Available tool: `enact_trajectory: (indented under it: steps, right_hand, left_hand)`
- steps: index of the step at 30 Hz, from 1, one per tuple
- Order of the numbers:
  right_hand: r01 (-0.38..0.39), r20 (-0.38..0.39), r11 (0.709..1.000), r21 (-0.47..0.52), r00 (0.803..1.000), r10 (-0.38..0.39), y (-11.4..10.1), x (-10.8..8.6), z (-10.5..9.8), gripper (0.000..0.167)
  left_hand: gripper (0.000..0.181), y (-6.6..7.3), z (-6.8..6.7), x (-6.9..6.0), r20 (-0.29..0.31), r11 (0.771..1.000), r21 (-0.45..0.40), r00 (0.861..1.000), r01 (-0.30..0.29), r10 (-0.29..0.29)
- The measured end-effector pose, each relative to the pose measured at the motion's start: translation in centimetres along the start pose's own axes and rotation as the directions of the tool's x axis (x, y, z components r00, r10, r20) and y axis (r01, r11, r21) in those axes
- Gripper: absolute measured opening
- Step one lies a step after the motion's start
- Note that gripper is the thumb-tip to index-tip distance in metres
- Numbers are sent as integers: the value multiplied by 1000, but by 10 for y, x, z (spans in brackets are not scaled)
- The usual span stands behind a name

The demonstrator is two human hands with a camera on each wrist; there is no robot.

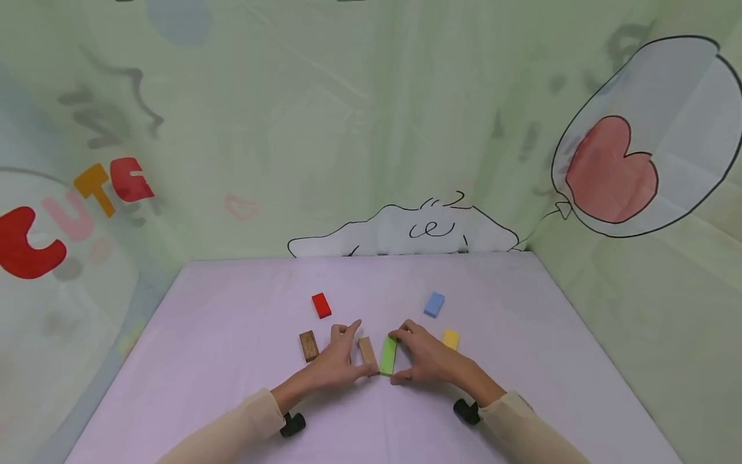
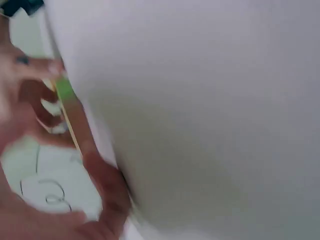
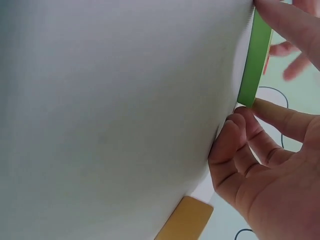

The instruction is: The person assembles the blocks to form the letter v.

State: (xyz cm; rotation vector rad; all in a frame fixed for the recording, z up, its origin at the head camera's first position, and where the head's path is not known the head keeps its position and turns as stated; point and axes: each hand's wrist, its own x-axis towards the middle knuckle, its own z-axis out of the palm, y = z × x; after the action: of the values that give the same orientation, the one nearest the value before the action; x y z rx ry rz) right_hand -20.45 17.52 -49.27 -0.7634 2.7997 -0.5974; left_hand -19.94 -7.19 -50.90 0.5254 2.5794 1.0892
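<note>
Two slim blocks lie near each other on the lilac table. On the right is a light green block (image 1: 388, 356); my right hand (image 1: 429, 357) pinches it lengthwise, thumb at its near end and index finger at its far end. The right wrist view shows this green block (image 3: 256, 60) from the side. Beside it lies a tan wooden block (image 1: 368, 353). The thumb of my left hand (image 1: 336, 364) touches this block's near end, while the index finger points away, apart from the far end. The near ends of both blocks sit close together.
A red block (image 1: 321, 305) and a dark brown block (image 1: 309, 346) lie to the left. To the right are a blue block (image 1: 434, 305) and a yellow block (image 1: 450, 339), partly behind my right hand. A printed cloth backdrop (image 1: 324, 129) rises behind the table (image 1: 232, 309).
</note>
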Motion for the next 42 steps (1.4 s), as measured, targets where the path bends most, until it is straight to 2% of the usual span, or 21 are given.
enact_trajectory:
  steps: [5, 10, 14, 21, 27, 37, 42]
  right_hand:
    - [-3, -1, 1000, 16, 1000, 3, 3, -2, 0, 89]
    - [-2, -1, 1000, 11, 1000, 2, 5, -2, 1, 90]
    - [-22, 1, 999, 24, 1000, 22, 4, -2, 0, 90]
    - [-42, -3, 998, 37, 999, 42, 3, -2, 1, 89]
    - [-29, -11, 999, 26, 1000, 29, 4, -6, 1, 90]
    - [-30, -28, 999, 41, 999, 31, 5, -9, -1, 87]
    - [11, -79, 994, 108, 997, -2, 10, -8, -8, 76]
  left_hand:
    - [81, 3, 5, -6, -78, 994, -74, 993, 82, -88]
    - [73, 3, 7, -12, -91, 990, -93, 990, 102, -110]
    - [71, 4, 7, -14, -92, 991, -101, 990, 93, -102]
    - [63, 4, 10, -15, -111, 995, -61, 991, 74, -80]
    - [65, 1, 15, -15, -118, 998, -30, 991, 54, -57]
    - [65, 0, 16, -13, -112, 999, -35, 993, 33, -37]
    - [65, -1, 16, -14, -117, 999, -34, 992, 40, -43]
